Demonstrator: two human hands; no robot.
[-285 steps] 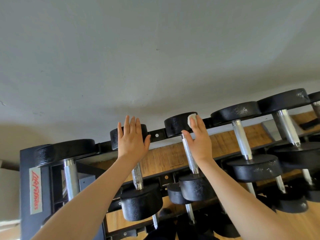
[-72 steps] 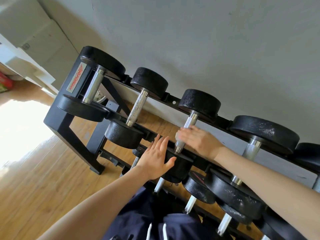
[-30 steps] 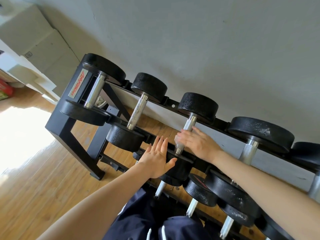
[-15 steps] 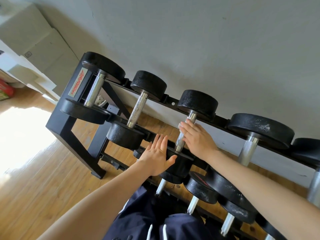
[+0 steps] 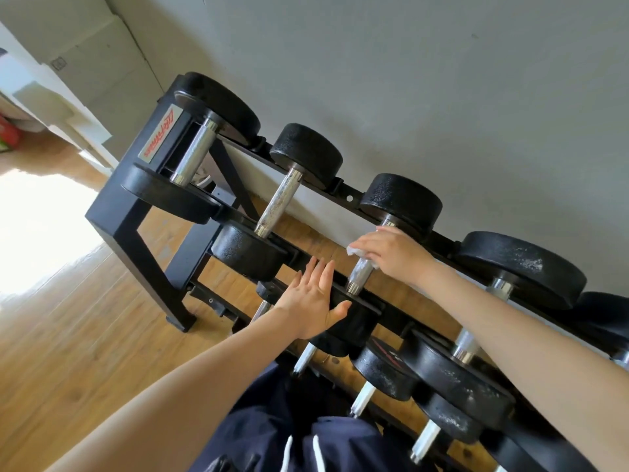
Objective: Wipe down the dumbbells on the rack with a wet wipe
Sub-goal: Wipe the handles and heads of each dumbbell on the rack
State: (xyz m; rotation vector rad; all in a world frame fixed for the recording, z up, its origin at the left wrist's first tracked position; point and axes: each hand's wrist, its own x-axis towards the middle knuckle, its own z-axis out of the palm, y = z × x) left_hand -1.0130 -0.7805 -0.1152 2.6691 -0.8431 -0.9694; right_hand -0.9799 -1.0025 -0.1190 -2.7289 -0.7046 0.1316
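Black steel rack (image 5: 136,229) stands on the wood floor (image 5: 68,352) against a grey wall (image 5: 442,80), its top rail carrying a row of dumbbells. On the third dumbbell (image 5: 401,202) from the left, the right hand (image 5: 391,255) curls around the chrome handle with a white wet wipe (image 5: 355,252) pinched under its fingers. The left hand (image 5: 315,301) lies flat with fingers straight, pressing that dumbbell's near head and gripping nothing.

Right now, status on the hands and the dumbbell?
Right hand pinches wet wipe on third dumbbell's handle. Left hand flat on its near head. Nothing blocking.
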